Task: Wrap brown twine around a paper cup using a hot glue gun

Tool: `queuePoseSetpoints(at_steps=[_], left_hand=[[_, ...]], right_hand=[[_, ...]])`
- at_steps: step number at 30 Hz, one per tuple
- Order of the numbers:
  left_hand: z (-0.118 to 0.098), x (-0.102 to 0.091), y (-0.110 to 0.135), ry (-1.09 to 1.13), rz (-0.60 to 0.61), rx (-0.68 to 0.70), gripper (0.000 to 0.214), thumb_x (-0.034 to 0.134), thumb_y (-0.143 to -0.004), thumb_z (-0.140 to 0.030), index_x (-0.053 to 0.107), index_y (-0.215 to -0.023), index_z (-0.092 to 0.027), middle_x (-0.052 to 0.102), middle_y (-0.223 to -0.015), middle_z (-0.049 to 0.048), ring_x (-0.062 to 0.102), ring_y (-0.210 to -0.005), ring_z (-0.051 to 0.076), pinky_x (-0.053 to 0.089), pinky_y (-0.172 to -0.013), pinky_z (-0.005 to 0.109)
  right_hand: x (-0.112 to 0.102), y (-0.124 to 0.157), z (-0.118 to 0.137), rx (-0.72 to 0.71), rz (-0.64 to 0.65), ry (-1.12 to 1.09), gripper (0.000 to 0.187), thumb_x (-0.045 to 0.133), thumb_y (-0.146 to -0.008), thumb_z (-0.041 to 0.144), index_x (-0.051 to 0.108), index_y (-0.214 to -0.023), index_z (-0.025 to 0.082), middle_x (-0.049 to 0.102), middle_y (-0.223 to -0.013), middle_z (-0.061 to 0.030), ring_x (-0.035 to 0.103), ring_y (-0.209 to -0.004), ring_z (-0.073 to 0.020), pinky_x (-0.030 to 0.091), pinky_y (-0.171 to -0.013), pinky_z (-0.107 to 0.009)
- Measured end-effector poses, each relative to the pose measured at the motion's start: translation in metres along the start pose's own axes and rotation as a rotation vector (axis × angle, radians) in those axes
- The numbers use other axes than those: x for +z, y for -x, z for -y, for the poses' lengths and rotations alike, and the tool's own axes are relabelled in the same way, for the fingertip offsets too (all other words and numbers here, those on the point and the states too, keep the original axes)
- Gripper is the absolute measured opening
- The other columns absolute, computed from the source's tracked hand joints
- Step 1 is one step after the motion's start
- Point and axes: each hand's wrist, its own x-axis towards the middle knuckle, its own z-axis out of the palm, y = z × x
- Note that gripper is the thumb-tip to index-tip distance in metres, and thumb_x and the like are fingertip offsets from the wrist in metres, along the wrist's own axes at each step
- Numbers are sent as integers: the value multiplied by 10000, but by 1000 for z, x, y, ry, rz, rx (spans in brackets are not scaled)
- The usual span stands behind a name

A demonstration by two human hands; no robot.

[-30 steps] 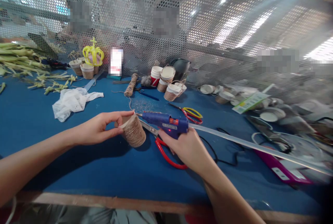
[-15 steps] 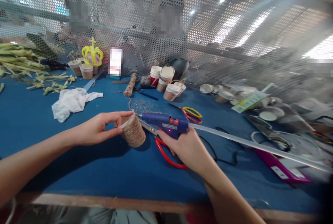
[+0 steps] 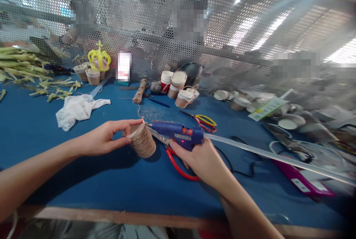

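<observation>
A small cup wrapped in brown twine (image 3: 143, 143) tilts over the blue tabletop, its rim pinched by my left hand (image 3: 111, 135). The left index finger reaches along the rim to the twine's loose end. My right hand (image 3: 201, 157) is closed around the handle of a blue hot glue gun (image 3: 178, 132). The gun's nozzle meets the cup's rim close to that fingertip, and a long clear glue stick (image 3: 250, 150) sticks out of its back. Red-handled scissors (image 3: 178, 166) lie under the gun and right hand, partly covered. A ball of twine (image 3: 139, 90) lies behind the cup, its strand running toward the rim.
Yellow-and-red-handled scissors (image 3: 204, 121) lie behind the gun. Several wrapped cups (image 3: 183, 98) stand near the mesh partition (image 3: 155, 20). A white cloth (image 3: 75, 110) and plant stalks (image 3: 22, 63) are at left; a purple power strip (image 3: 302, 178) and black cable (image 3: 244, 172) at right.
The glue gun and right hand have shifted very slightly right and down, the nozzle staying at the cup's rim. The left hand and cup look nearly still.
</observation>
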Motion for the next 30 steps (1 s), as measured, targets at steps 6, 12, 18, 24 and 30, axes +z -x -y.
queuePoseSetpoints(at_steps=[6,12,18,24,30], left_hand=[[1,0,0,9,0,1,195,442,-881,-286,451,-725,-169,410,-1400,110,460,-1226,230,399,-968,331],[1,0,0,12,0,0,204,438,-882,-285,448,-716,-169,403,-1406,102,465,-1221,230,399,-962,324],[3,0,0,12,7,-5,195,440,-883,-283,443,-731,-160,401,-1403,126,462,-1222,230,392,-966,316],[5,0,0,40,-9,-8,201,441,-887,-278,438,-725,-160,402,-1404,111,449,-1230,218,382,-971,304],[6,0,-1,61,-13,-17,206,444,-883,-290,449,-726,-157,405,-1401,124,456,-1218,221,395,-949,314]], right_hand=[[-1,3,1,-2,26,1,212,528,-743,229,483,-535,221,425,-352,67,487,-429,-134,424,-486,-255],[2,-2,-2,-9,-78,6,72,528,-720,203,589,-682,193,587,-536,2,591,-609,-180,456,-561,-273],[-1,2,1,17,17,-42,170,554,-739,240,524,-576,201,435,-376,67,448,-416,-117,394,-468,-245],[-8,4,1,155,149,-191,179,578,-749,297,518,-618,190,417,-357,85,360,-348,-80,324,-396,-224],[-17,-4,-12,174,193,-519,198,625,-740,331,558,-686,153,429,-384,73,368,-362,-64,294,-381,-203]])
